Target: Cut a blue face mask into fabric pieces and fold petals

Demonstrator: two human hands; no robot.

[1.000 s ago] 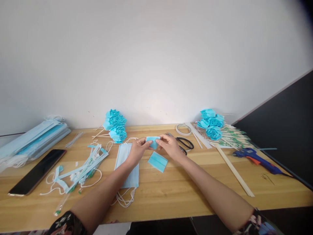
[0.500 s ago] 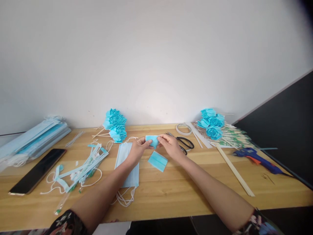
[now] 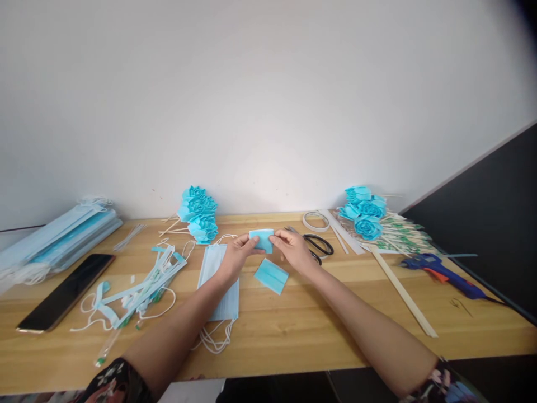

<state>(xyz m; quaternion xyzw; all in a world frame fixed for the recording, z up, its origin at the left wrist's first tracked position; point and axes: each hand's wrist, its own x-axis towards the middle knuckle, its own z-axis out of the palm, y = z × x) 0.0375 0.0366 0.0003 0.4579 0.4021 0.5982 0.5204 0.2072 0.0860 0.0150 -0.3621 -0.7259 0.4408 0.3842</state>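
Observation:
Between my hands is a small piece of blue mask fabric [image 3: 263, 242], raised above the table. My left hand [image 3: 240, 253] pinches its left side with thumb and fingers. On its right side, my right hand [image 3: 290, 249] grips the edge the same way. Just below lies a second blue fabric piece [image 3: 271, 276], flat on the wood with a crease across it. A face mask [image 3: 224, 305] with white ear loops lies partly under my left forearm. Black-handled scissors [image 3: 321, 244] rest beside my right hand, their blades partly hidden by it.
Blue fabric flowers [image 3: 197, 210] on sticks lie at the back left, and more flowers [image 3: 364, 211] at the back right. Mask scraps [image 3: 142, 285], a phone [image 3: 65, 292] and stacked masks [image 3: 62, 238] occupy the left. Tape [image 3: 316, 221], wooden strips [image 3: 403, 291] and a glue gun [image 3: 442, 274] lie right.
The fabric piece in my hands now shows a squarer, flatter shape, its lower edge straighter than before. Both hands stay in nearly the same place. The things on the table have not moved.

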